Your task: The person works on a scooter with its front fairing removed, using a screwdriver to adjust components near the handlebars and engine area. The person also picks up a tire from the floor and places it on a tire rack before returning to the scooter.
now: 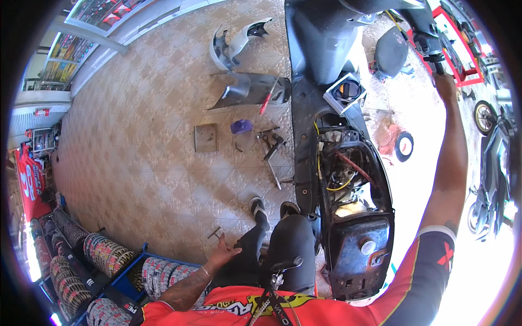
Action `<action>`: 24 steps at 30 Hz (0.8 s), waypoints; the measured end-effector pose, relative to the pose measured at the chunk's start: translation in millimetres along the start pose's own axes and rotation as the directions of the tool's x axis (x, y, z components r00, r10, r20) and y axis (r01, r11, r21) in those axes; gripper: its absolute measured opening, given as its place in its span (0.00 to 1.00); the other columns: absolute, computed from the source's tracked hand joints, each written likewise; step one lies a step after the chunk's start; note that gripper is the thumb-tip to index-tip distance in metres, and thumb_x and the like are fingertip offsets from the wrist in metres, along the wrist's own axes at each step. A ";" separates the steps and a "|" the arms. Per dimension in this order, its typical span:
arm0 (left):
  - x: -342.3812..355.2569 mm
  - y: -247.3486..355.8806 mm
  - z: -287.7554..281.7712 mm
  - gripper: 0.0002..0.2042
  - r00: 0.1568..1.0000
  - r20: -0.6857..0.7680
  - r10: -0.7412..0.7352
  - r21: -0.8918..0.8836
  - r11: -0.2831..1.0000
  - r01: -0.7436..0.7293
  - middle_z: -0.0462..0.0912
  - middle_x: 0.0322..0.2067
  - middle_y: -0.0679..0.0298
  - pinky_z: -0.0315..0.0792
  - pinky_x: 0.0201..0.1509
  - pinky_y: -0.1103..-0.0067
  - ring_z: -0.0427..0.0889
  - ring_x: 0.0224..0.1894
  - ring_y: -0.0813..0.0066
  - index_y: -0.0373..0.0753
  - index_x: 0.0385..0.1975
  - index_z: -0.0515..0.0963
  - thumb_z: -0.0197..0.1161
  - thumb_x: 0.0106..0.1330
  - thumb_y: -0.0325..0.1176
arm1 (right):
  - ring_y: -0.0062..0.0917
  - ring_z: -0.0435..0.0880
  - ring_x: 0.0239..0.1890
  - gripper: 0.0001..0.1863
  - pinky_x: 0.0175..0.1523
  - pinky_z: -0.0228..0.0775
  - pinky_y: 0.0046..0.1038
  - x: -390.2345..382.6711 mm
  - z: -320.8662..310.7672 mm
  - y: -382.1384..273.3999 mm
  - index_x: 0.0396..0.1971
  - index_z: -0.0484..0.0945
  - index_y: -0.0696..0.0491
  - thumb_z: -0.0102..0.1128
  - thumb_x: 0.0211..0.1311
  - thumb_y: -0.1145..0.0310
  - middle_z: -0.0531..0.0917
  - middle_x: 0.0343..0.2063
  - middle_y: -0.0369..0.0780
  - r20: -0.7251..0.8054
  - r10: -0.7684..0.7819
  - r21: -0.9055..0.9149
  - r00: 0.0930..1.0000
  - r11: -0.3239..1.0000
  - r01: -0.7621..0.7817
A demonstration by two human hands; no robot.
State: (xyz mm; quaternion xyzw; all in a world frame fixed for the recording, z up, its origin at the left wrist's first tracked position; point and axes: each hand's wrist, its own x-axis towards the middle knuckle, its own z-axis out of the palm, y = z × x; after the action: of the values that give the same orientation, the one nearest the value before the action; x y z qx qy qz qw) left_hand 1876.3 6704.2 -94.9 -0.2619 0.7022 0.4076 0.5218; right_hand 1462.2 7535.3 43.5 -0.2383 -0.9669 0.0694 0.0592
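Note:
My right arm stretches far forward, and my right hand (444, 84) is closed around the black handlebar grip (438, 66) of a partly stripped scooter (321, 49). Beside my thigh is my left hand (222, 252), its thumb sticking out. A small T-handle wrench (215, 233) shows at its fingertips and appears held, its shaft mostly hidden. The scooter's seat area is uncovered, showing the engine bay (348, 174) with a yellow cable and a reddish hose. Behind it sits a dark metal tank (356, 247) with a round pale cap. An open white box (345, 93) rests on the footboard.
Body panels (244, 89), a red-handled screwdriver (266, 102), a square tray (206, 138), a purple piece (241, 126) and metal parts (272, 149) lie left of the scooter. Tyre racks (136, 266) stand lower left. Rightward are a small wheel (404, 146), red cart (462, 49) and motorcycle (492, 174).

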 end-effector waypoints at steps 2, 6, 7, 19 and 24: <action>-5.6 12.0 5.3 0.58 0.998 0.047 0.030 -0.035 0.999 -0.028 0.76 0.23 0.65 0.71 0.32 0.82 0.74 0.24 0.79 0.31 0.68 0.24 0.71 0.57 0.43 | 0.48 0.83 0.34 0.25 0.40 0.70 0.40 -9.7 -1.1 -6.4 0.32 0.79 0.63 0.52 0.55 0.52 0.80 0.25 0.58 -0.021 -0.019 -0.060 1.000 0.998 0.018; -12.9 31.4 11.8 0.57 0.995 0.102 -0.014 0.165 0.986 -0.003 0.79 0.25 0.68 0.70 0.33 0.80 0.76 0.27 0.80 0.33 0.67 0.21 0.67 0.61 0.45 | 0.53 0.81 0.40 0.27 0.44 0.70 0.43 -33.0 -10.2 -24.3 0.32 0.80 0.64 0.54 0.53 0.50 0.80 0.29 0.60 0.135 0.099 0.078 0.986 0.991 -0.110; -13.1 28.6 13.1 0.57 0.992 0.116 -0.042 0.126 0.992 0.027 0.78 0.25 0.67 0.70 0.33 0.81 0.75 0.27 0.80 0.31 0.68 0.23 0.68 0.60 0.45 | 0.54 0.80 0.42 0.26 0.47 0.71 0.45 -39.0 -10.9 -31.6 0.33 0.80 0.62 0.55 0.53 0.50 0.81 0.33 0.60 0.024 0.026 -0.144 0.999 0.989 -0.022; 31.0 -26.3 -3.5 0.58 0.991 0.056 0.119 -0.099 0.989 -0.113 0.77 0.26 0.66 0.72 0.34 0.81 0.75 0.27 0.78 0.31 0.69 0.30 0.73 0.54 0.43 | 0.51 0.81 0.44 0.24 0.48 0.71 0.46 -36.3 0.2 -57.2 0.34 0.81 0.59 0.49 0.57 0.52 0.82 0.33 0.56 -0.129 0.039 -0.148 0.991 0.987 -0.058; 1.5 3.4 -9.9 0.57 0.999 0.048 0.015 -0.142 0.990 -0.008 0.74 0.24 0.68 0.71 0.31 0.81 0.73 0.26 0.80 0.36 0.70 0.30 0.73 0.55 0.42 | 0.52 0.81 0.42 0.25 0.46 0.71 0.45 -32.8 1.9 -32.0 0.32 0.80 0.63 0.50 0.56 0.52 0.81 0.30 0.57 -0.055 -0.049 -0.169 0.997 0.985 0.039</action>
State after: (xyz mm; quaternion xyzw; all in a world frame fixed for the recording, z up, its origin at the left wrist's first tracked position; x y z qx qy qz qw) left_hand 1868.0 6697.8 -94.1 -0.2843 0.6598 0.4659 0.5165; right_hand 1476.3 7491.6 44.1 -0.2228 -0.9722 -0.0208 0.0690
